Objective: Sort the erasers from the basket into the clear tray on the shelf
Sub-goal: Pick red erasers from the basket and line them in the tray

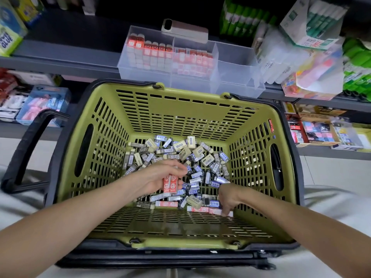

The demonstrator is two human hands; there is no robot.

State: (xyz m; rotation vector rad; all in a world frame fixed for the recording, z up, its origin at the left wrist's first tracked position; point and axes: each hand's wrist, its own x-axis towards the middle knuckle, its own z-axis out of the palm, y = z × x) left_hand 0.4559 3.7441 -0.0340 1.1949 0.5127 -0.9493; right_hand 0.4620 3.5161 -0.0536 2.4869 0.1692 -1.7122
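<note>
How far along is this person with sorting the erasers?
Done: two compartments of the clear tray hold rows of red-sleeved erasers; its right compartment looks empty. In hand: the left hand grips two red erasers, and the right hand reaches down to a reddish eraser by the basket wall. Left: a heap of blue, grey and cream erasers.

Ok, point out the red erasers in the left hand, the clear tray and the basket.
red erasers (pixel 170 183): head view, middle of red sleeves.
clear tray (pixel 239 87): head view, front wall of empty compartment.
basket (pixel 180 244): head view, near green rim.
</note>
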